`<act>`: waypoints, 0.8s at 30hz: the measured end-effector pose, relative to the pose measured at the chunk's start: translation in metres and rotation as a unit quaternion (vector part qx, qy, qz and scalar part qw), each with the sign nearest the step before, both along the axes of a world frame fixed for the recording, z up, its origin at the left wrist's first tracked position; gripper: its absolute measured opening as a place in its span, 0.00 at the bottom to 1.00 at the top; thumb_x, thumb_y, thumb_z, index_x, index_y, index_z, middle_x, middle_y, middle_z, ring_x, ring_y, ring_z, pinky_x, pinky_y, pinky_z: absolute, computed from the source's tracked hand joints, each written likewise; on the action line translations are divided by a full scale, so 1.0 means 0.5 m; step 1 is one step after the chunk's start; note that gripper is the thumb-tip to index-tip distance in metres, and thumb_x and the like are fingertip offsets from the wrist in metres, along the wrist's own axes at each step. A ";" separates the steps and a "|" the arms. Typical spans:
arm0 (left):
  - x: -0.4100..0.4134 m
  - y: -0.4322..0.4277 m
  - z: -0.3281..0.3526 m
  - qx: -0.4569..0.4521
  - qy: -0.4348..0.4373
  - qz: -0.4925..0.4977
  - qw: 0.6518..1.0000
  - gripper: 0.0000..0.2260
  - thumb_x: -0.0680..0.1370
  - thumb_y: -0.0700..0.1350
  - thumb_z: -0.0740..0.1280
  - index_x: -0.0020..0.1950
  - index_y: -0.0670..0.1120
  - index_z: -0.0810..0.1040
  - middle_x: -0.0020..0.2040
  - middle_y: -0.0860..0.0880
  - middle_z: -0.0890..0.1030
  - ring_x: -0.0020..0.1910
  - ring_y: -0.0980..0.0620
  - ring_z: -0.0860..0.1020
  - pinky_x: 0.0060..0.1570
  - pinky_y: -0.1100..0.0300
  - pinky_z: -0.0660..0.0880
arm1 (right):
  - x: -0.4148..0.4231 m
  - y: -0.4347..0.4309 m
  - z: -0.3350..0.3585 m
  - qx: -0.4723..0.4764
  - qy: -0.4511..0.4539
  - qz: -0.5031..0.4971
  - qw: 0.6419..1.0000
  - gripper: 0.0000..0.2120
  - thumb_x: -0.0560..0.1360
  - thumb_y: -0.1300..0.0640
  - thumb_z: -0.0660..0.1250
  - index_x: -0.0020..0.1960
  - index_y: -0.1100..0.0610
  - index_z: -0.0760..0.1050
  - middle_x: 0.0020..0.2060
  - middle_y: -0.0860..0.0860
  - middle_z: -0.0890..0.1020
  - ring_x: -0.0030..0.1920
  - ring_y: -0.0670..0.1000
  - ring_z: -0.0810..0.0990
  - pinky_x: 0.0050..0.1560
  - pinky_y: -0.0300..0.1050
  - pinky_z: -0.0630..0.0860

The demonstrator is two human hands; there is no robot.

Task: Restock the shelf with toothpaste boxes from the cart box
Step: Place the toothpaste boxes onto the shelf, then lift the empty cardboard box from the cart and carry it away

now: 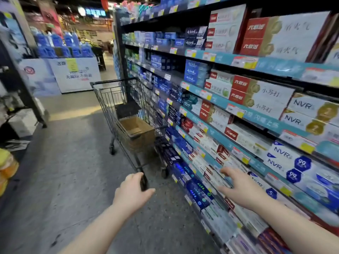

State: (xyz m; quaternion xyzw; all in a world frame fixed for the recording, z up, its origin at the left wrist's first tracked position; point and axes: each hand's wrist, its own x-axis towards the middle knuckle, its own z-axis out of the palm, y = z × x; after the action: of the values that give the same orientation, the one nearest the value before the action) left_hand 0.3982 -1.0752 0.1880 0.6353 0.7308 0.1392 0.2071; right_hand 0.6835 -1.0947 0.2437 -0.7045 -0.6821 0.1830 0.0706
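Note:
A wire shopping cart (pixel 117 99) stands in the aisle close to the shelf. Inside it sits an open brown cardboard box (pixel 136 129); I cannot see what it holds. The shelf (pixel 229 110) on the right is packed with rows of toothpaste boxes (pixel 256 96) in red, white and blue. My left hand (pixel 131 191) hangs over the floor short of the cart, fingers loosely curled, holding nothing. My right hand (pixel 240 187) reaches toward a low shelf row with fingers spread, close to the white and red boxes; whether it touches them is unclear.
A promotional display (pixel 73 74) stacked with blue bottles stands at the aisle's far end. Dark fixtures and yellow goods (pixel 7 167) line the left side. Grey floor (pixel 73 171) lies between me and the cart.

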 end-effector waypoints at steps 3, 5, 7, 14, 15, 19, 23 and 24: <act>-0.069 0.042 -0.019 -0.013 -0.010 0.029 0.999 0.32 0.72 0.60 0.65 0.71 0.50 0.61 0.71 0.46 0.65 0.68 0.44 0.68 0.66 0.50 0.68 | -0.075 0.082 -0.009 -0.010 0.005 0.031 0.999 0.28 0.73 0.46 0.64 0.69 0.48 0.61 0.69 0.49 0.68 0.67 0.50 0.69 0.65 0.48 0.69; -0.113 0.078 -0.033 -0.019 -0.012 0.047 0.999 0.32 0.71 0.61 0.65 0.71 0.50 0.61 0.71 0.46 0.66 0.68 0.44 0.68 0.65 0.50 0.68 | -0.121 0.144 -0.016 -0.011 0.015 0.050 0.999 0.28 0.73 0.47 0.65 0.70 0.49 0.61 0.70 0.48 0.68 0.67 0.50 0.69 0.66 0.47 0.69; -0.159 0.127 -0.043 -0.022 -0.011 0.066 0.998 0.32 0.71 0.61 0.65 0.71 0.49 0.61 0.70 0.45 0.66 0.68 0.44 0.67 0.65 0.49 0.68 | -0.166 0.216 -0.026 -0.015 0.020 0.065 0.998 0.29 0.73 0.46 0.65 0.70 0.50 0.61 0.69 0.48 0.68 0.67 0.50 0.69 0.67 0.47 0.69; -0.301 0.366 -0.038 -0.039 0.017 0.108 0.993 0.32 0.71 0.62 0.64 0.71 0.50 0.62 0.70 0.46 0.66 0.68 0.46 0.68 0.65 0.50 0.69 | -0.309 0.509 -0.051 -0.025 0.055 0.111 0.992 0.27 0.73 0.47 0.65 0.70 0.49 0.61 0.69 0.48 0.68 0.68 0.49 0.68 0.66 0.47 0.69; -0.316 0.403 -0.033 -0.047 0.023 0.111 0.992 0.32 0.72 0.62 0.64 0.71 0.50 0.61 0.71 0.47 0.66 0.68 0.46 0.69 0.65 0.50 0.69 | -0.325 0.551 -0.050 -0.027 0.056 0.113 0.992 0.27 0.73 0.46 0.65 0.70 0.49 0.62 0.69 0.48 0.68 0.68 0.50 0.69 0.66 0.48 0.69; -0.372 0.547 -0.015 -0.037 0.046 0.119 0.991 0.31 0.72 0.61 0.63 0.71 0.50 0.61 0.71 0.47 0.66 0.68 0.46 0.68 0.65 0.51 0.68 | -0.390 0.711 -0.047 -0.026 0.053 0.128 0.990 0.27 0.72 0.45 0.65 0.68 0.48 0.63 0.67 0.49 0.69 0.66 0.51 0.70 0.64 0.50 0.70; -0.421 0.654 -0.012 -0.030 0.043 0.117 0.992 0.31 0.72 0.61 0.63 0.71 0.49 0.61 0.71 0.46 0.66 0.68 0.45 0.67 0.65 0.51 0.68 | -0.456 0.837 -0.047 -0.038 0.047 0.135 0.989 0.27 0.72 0.46 0.66 0.68 0.48 0.64 0.67 0.49 0.70 0.65 0.52 0.71 0.65 0.49 0.70; -0.435 0.681 -0.011 -0.030 0.042 0.117 0.992 0.32 0.73 0.61 0.63 0.71 0.48 0.61 0.71 0.46 0.66 0.69 0.45 0.67 0.66 0.50 0.67 | -0.473 0.865 -0.047 -0.038 0.047 0.136 0.989 0.27 0.72 0.46 0.66 0.68 0.49 0.64 0.67 0.49 0.70 0.65 0.52 0.71 0.65 0.49 0.70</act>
State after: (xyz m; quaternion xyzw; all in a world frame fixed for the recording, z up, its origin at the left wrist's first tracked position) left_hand 0.1807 -0.7346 0.1825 0.5444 0.8119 0.1141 0.1774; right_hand 0.4467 -0.6623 0.2202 -0.5976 -0.7603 0.2495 0.0500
